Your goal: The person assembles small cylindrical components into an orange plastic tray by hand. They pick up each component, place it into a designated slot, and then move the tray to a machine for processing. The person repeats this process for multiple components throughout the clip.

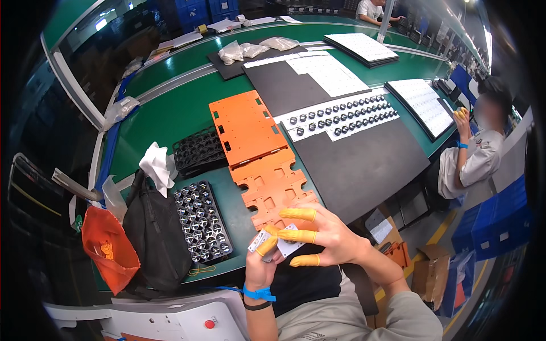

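Both hands pinch small white plate (pixel 277 243): left hand (pixel 263 262) below, right hand (pixel 324 236) above. Long axis lower-left to upper-right. Lens tray (pixel 202 221) just left, orange jig plate (pixel 272 187) beyond.

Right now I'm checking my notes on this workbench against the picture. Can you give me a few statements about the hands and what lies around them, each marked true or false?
1. Both hands hold a small white rectangular part between them. True.
2. The right hand is bare of any finger covers. False: it wears yellow-orange finger cots.
3. A black tray of shiny round parts lies left of the hands on the green table. True.
4. The orange plates stand upright against a wall. False: they lie flat on the table.
5. The left hand has a blue band at its wrist. True.
6. The black bag hangs from the ceiling. False: it rests at the table's near edge.
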